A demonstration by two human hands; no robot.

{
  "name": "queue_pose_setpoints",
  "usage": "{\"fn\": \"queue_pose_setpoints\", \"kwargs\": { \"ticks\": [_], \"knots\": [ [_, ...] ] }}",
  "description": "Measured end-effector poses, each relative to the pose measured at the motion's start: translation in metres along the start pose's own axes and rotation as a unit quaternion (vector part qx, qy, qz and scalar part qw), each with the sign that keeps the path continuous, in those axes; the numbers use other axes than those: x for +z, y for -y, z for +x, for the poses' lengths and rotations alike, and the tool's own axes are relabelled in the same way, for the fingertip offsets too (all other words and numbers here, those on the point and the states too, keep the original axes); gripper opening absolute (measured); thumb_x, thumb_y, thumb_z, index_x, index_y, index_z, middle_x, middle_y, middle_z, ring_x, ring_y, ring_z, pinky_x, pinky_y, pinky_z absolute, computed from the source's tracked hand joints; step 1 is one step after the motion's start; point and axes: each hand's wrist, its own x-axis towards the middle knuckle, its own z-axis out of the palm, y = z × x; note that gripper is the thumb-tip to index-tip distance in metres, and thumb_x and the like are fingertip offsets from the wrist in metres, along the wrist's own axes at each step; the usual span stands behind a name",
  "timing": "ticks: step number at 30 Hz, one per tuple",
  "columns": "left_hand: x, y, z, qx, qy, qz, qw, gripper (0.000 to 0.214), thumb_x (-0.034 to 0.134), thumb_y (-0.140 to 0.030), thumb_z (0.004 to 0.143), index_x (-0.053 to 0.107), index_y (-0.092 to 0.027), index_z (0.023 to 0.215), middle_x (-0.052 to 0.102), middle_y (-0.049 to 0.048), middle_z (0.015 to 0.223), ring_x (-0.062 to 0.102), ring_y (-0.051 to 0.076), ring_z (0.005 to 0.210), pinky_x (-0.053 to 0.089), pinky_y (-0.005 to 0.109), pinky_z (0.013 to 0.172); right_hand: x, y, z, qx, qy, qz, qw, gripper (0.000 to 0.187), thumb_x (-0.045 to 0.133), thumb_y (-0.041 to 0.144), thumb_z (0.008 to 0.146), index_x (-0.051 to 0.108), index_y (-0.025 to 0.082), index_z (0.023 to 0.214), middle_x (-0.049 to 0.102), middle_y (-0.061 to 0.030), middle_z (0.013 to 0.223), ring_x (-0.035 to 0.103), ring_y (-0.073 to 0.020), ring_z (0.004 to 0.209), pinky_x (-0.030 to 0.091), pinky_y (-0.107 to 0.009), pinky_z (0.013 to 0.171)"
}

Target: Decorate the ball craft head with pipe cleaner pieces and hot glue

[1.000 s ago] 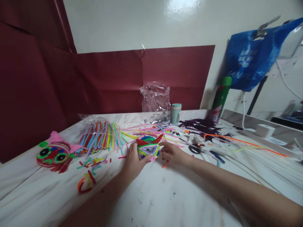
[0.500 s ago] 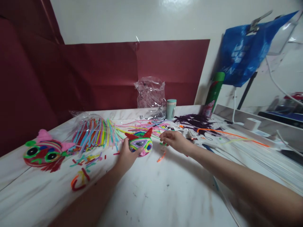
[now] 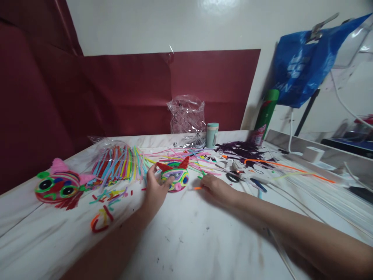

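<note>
My left hand point(image 3: 157, 188) is wrapped round a colourful animal-face craft point(image 3: 176, 177) covered in coiled pipe cleaners, with red pointed horns, and steadies it on the table. My right hand point(image 3: 217, 188) is low over the tabletop just right of it, fingers bent together at the end of a short orange strip point(image 3: 197, 188). Its fingertips are partly hidden and blurred. A small green piece point(image 3: 203, 174) lies just beyond those fingers. Farther left sits a larger craft face point(image 3: 60, 186) with big black eyes and pink ears.
Bundled pipe cleaners point(image 3: 115, 163) lie behind my left hand, with cut scraps point(image 3: 101, 219) nearer. Black-handled scissors point(image 3: 232, 177), purple strips point(image 3: 239, 149) and a long orange pipe cleaner point(image 3: 285, 166) are to the right. A mint-lidded cup point(image 3: 212, 135) stands at the back.
My right hand has come down to the tabletop from just above it. The orange strip has turned from slanted to level at its fingertips. My left hand still holds the craft.
</note>
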Motion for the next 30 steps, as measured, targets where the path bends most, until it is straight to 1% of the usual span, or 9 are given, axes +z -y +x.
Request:
{"fn": "queue_pose_setpoints", "kwargs": {
  "ticks": [4, 6, 8, 10, 13, 15, 18, 23, 30],
  "knots": [
    [-0.015, -0.03, -0.002, 0.151, -0.047, 0.094, 0.983, 0.041, 0.062, -0.036, 0.076, 0.05, -0.019, 0.111, 0.055, 0.0103, 0.113, 0.054, 0.023, 0.104, 0.043, 0.037, 0.091, -0.013, 0.004, 0.0, 0.126, 0.012, 0.211, 0.969, 0.03, 0.052, 0.045, 0.082, 0.05, 0.019, 0.067, 0.055, -0.0012, 0.063, 0.047, -0.0126, 0.056, 0.039, -0.026, 0.055],
    [-0.017, -0.043, -0.009, 0.186, 0.038, 0.097, 0.977, 0.018, 0.058, -0.032, 0.078, 0.059, -0.02, 0.091, 0.062, 0.0052, 0.091, 0.059, 0.019, 0.088, 0.045, 0.033, 0.085, -0.017, 0.011, -0.004, 0.15, 0.022, 0.287, 0.946, 0.041, 0.055, 0.059, 0.075, 0.049, 0.019, 0.067, 0.055, 0.0001, 0.062, 0.045, -0.0103, 0.052, 0.037, -0.024, 0.051],
    [-0.012, -0.051, -0.021, 0.119, 0.142, 0.073, 0.98, 0.014, 0.056, -0.032, 0.079, 0.062, -0.02, 0.084, 0.063, 0.0028, 0.078, 0.06, 0.016, 0.073, 0.048, 0.03, 0.072, -0.016, 0.022, -0.01, 0.165, 0.031, 0.366, 0.915, 0.049, 0.062, 0.065, 0.067, 0.051, 0.018, 0.067, 0.057, 0.0004, 0.063, 0.044, -0.0086, 0.05, 0.036, -0.023, 0.051],
    [-0.003, -0.053, -0.033, -0.017, 0.23, 0.028, 0.973, 0.02, 0.057, -0.033, 0.076, 0.061, -0.019, 0.089, 0.061, 0.0011, 0.072, 0.057, 0.014, 0.059, 0.046, 0.026, 0.056, -0.013, 0.034, -0.017, 0.16, 0.042, 0.401, 0.901, 0.051, 0.065, 0.066, 0.064, 0.052, 0.017, 0.068, 0.058, 0.0007, 0.062, 0.043, -0.0077, 0.05, 0.034, -0.023, 0.05],
    [0.009, -0.05, -0.047, -0.16, 0.341, -0.025, 0.926, 0.027, 0.06, -0.033, 0.07, 0.058, -0.017, 0.091, 0.057, -0.0021, 0.065, 0.048, 0.01, 0.048, 0.037, 0.022, 0.043, -0.003, 0.05, -0.026, 0.157, 0.075, 0.392, 0.903, 0.047, 0.066, 0.062, 0.066, 0.053, 0.017, 0.07, 0.056, 0.002, 0.06, 0.04, -0.0069, 0.048, 0.03, -0.021, 0.047],
    [0.013, -0.048, -0.052, -0.172, 0.377, -0.025, 0.91, 0.016, 0.056, -0.03, 0.071, 0.057, -0.016, 0.077, 0.052, -0.0043, 0.055, 0.043, 0.008, 0.045, 0.033, 0.02, 0.043, 0.005, 0.056, -0.029, 0.166, 0.088, 0.38, 0.906, 0.045, 0.065, 0.06, 0.068, 0.053, 0.017, 0.072, 0.055, 0.0026, 0.06, 0.037, -0.0064, 0.047, 0.027, -0.02, 0.045],
    [0.012, -0.044, -0.052, -0.152, 0.376, -0.001, 0.914, 0.01, 0.053, -0.024, 0.071, 0.053, -0.016, 0.064, 0.046, -0.0065, 0.047, 0.04, 0.007, 0.044, 0.028, 0.02, 0.044, 0.016, 0.059, -0.032, 0.169, 0.07, 0.368, 0.912, 0.042, 0.063, 0.057, 0.07, 0.052, 0.017, 0.07, 0.049, 0.0047, 0.056, 0.034, -0.0061, 0.047, 0.025, -0.02, 0.044],
    [0.01, -0.033, -0.047, -0.162, 0.407, -0.028, 0.898, 0.004, 0.051, -0.018, 0.068, 0.052, -0.017, 0.065, 0.046, -0.0077, 0.046, 0.041, 0.007, 0.042, 0.029, 0.02, 0.044, 0.019, 0.057, -0.035, 0.122, 0.064, 0.327, 0.935, 0.039, 0.06, 0.053, 0.075, 0.047, 0.018, 0.064, 0.042, 0.0062, 0.053, 0.033, -0.0058, 0.047, 0.025, -0.019, 0.043],
    [0.009, -0.033, -0.047, -0.138, 0.399, -0.039, 0.906, 0.011, 0.055, -0.025, 0.072, 0.053, -0.017, 0.065, 0.048, -0.0066, 0.046, 0.04, 0.007, 0.043, 0.03, 0.02, 0.045, 0.017, 0.055, -0.036, 0.146, 0.075, 0.342, 0.925, 0.053, 0.052, 0.07, 0.073, 0.045, 0.019, 0.062, 0.037, 0.0073, 0.047, 0.027, -0.0055, 0.042, 0.018, -0.021, 0.041]
  ]
}}
